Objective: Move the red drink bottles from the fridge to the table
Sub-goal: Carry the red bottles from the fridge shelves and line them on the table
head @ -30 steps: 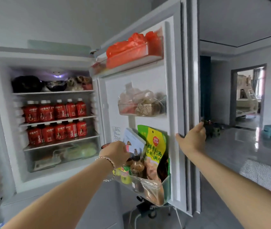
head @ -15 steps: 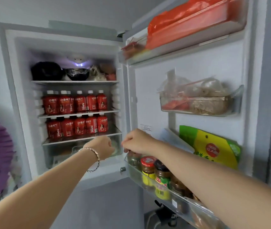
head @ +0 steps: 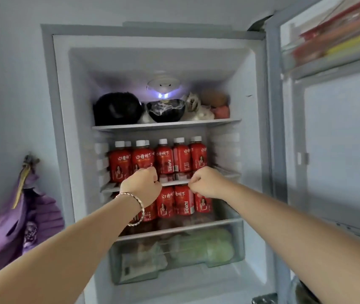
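On my head feed the fridge (head: 60,128) stands open in front of me, its door (head: 339,150) swung out to the right. The red drink bottles (head: 163,159) stand upright in a row with white caps on the middle shelf (head: 174,183), more caps showing behind them. A second row of the same bottles (head: 183,202) stands on the shelf below.

Both arms reach in side by side. My left hand (head: 141,185), with a bracelet (head: 138,202) at the wrist, sits in front of the bases of the upper-row bottles at the shelf's front edge. Its fingers are curled under and its back faces the camera. I cannot tell whether they close on a bottle or on nothing. My right hand (head: 206,183) is just beside it to the right at the same edge, also curled into a loose fist. Its thumb and forefinger lie close together near the shelf lip, and I cannot tell whether they pinch anything. The two hands are apart, with bottles visible between them.

On the top shelf (head: 165,125), under the lamp (head: 163,88), sit a dark round lump (head: 117,108), a black bowl (head: 165,110) and some bagged food. The clear drawer (head: 238,244) at the bottom holds something pale green (head: 205,244). A purple thing (head: 21,216) hangs on the wall to the left.
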